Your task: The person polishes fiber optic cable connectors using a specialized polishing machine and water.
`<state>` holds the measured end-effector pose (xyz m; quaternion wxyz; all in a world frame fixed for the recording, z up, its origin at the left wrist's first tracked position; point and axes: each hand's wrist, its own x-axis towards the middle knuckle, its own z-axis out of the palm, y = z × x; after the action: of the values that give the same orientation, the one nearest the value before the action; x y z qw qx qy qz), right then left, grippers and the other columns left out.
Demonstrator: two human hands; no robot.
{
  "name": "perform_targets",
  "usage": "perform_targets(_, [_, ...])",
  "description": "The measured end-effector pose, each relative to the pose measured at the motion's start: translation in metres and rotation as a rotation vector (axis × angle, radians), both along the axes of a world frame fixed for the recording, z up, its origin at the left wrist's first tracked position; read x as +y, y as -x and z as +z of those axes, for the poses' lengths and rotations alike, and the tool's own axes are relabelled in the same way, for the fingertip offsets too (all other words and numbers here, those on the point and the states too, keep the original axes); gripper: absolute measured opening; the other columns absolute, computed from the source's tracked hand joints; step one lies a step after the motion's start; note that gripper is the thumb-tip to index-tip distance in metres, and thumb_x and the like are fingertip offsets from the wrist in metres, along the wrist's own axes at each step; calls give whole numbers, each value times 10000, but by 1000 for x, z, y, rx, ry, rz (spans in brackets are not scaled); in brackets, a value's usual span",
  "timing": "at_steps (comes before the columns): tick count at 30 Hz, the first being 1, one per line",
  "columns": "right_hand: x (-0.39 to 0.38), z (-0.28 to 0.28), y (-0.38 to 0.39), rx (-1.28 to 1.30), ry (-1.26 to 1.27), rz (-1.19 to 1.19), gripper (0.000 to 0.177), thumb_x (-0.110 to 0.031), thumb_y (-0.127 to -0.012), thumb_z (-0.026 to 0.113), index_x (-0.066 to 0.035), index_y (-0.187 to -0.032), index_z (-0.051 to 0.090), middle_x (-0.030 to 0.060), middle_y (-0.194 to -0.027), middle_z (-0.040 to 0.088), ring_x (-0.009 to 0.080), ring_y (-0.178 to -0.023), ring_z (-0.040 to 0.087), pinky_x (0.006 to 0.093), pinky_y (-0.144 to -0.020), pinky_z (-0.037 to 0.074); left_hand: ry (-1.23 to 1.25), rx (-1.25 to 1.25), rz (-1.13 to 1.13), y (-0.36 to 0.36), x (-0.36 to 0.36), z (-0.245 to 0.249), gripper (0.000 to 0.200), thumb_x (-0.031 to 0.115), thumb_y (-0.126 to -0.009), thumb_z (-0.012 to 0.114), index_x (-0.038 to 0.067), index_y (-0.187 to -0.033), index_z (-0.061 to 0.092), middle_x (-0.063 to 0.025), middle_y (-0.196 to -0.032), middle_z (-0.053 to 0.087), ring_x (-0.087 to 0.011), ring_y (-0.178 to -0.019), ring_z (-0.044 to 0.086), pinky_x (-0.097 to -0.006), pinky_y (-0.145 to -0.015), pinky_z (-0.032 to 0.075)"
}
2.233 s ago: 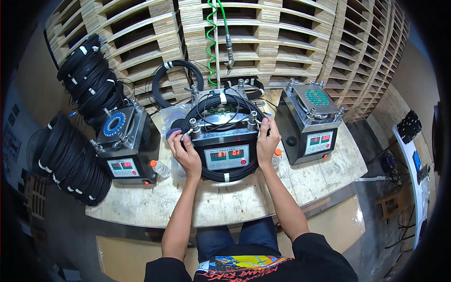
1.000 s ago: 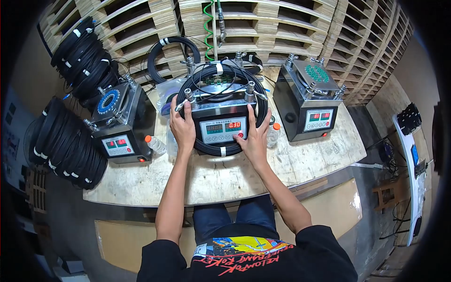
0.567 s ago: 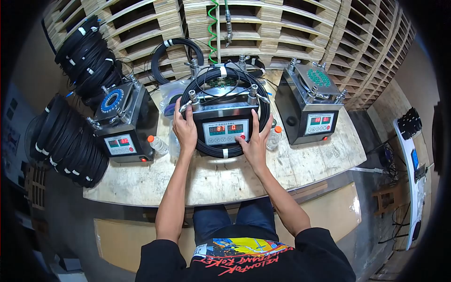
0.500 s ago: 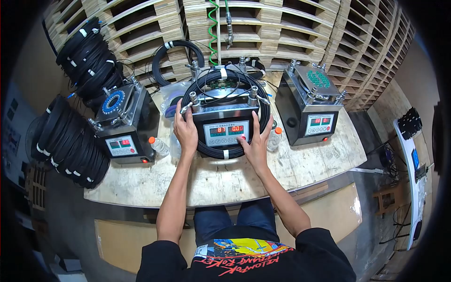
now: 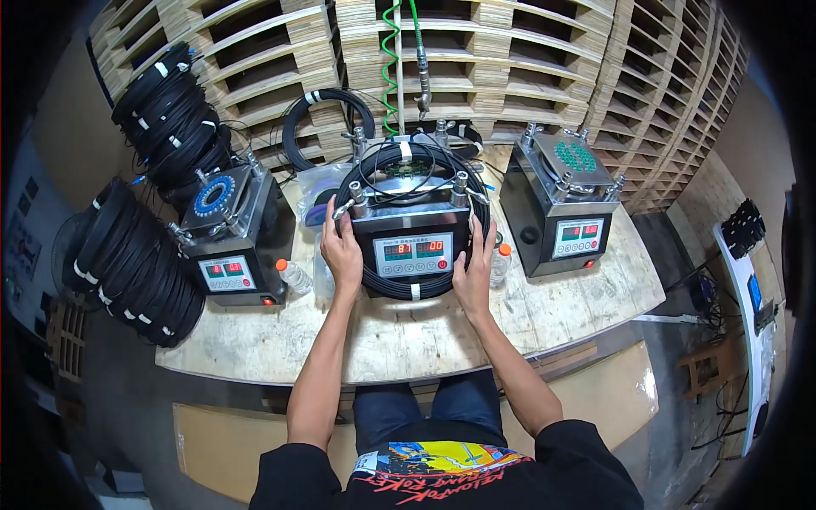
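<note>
Black cable is wound into a coil (image 5: pixel 387 286) that stands between two bare hands, framing the lit display (image 5: pixel 413 256) of the middle machine (image 5: pixel 416 224) on a wooden worktop (image 5: pixel 408 350). Seen from above, the ring is a little taller than wide, its long axis running away from the person. Neither hand is nearer: both touch it, at opposite sides.

The left hand (image 5: pixel 342 253) grasps the coil's left edge, fingers along the outside and thumb in front. The right hand (image 5: pixel 473 270) lies on the lower right edge, fingers pointing up and thumb just beside the display; whether this grip is clenched or loose, I cannot tell. Both forearms stretch forward from the person's body, wrists fairly straight.

Orange-capped bottles stand near each hand, one to the left (image 5: pixel 294 279) and one to the right (image 5: pixel 500 269). Whether the coil rests on the worktop is unclear.
</note>
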<state>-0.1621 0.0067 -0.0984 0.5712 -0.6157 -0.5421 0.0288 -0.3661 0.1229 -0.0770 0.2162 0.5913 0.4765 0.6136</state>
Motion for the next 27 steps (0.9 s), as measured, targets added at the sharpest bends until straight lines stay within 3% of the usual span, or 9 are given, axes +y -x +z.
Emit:
perform_targets(3, [-2,-4,-5,18,-18,-10,719,73,-859,528,-81,-1533,330,280,-1610,170,445,-1483,241,440,-1178,284,-60,12,-6,3,5,-4,480,356,-1055,512,89,-1454,501,-206,-1033,667,-341,-927,620,-403,-871,460])
perform_targets(6, [-3,-2,-14,-8,-30,-25,661,19,-877,597,-42,-1493,364,270,-1559,302,412,-1447,338,421,-1178,294,118,-32,-119,13,0,3,495,344,-1049,530,81,-1466,485,-189,-1090,607,-329,-1016,596,-387,-927,447])
perform_targets(8, [-3,-1,-27,-2,-83,16,598,-25,-891,640,-17,-1440,406,245,-1459,446,384,-1359,463,409,-1144,343,-115,226,-85,25,-4,7,535,327,-1029,570,71,-1486,458,-182,-1174,527,-311,-1108,551,-378,-977,427])
perform_targets(10, [-4,26,-35,56,-109,3,476,-67,-898,665,4,-1327,472,201,-1282,567,326,-1163,579,388,-1012,441,-140,244,-64,31,-15,20,508,304,-1002,610,49,-1430,506,-197,-1244,483,-316,-1157,520,-396,-1004,418])
perform_targets(12, [3,48,-45,-63,-160,-72,441,-99,-903,687,4,-1286,493,187,-1191,587,303,-1077,595,383,-970,457,-205,322,-13,38,-23,33,415,247,-976,655,14,-1307,565,-154,-1212,518,-277,-1090,556,-366,-947,441])
perform_targets(13, [8,57,-50,-58,-158,-65,410,-165,-906,705,-5,-1230,513,190,-1177,573,350,-1085,579,408,-960,456,-241,348,-8,41,-23,40,315,249,-980,643,-18,-1142,603,-163,-1132,539,-307,-1045,575,-390,-913,455])
perform_targets(17, [23,81,-64,-161,-28,48,280,-161,-939,671,28,-1113,560,165,-1145,563,307,-985,591,369,-891,469,-229,494,-108,51,-12,65,286,225,-996,606,-59,-970,621,-192,-1005,557,-346,-949,588,-392,-847,468])
perform_targets(25, [38,80,-78,-160,-98,150,269,-187,-931,677,62,-932,578,171,-1195,563,278,-929,576,352,-846,463,-328,660,-291,64,4,83,207,173,-961,641,-31,-990,624,-172,-1094,529,-355,-927,594,-427,-830,481])
perform_targets(27, [39,90,-94,-242,-29,210,300,-250,-929,691,40,-883,632,184,-1207,593,260,-946,601,336,-840,467,-331,569,-437,69,12,90,262,180,-956,658,-3,-1128,586,-130,-1148,538,-270,-964,614,-379,-847,510])
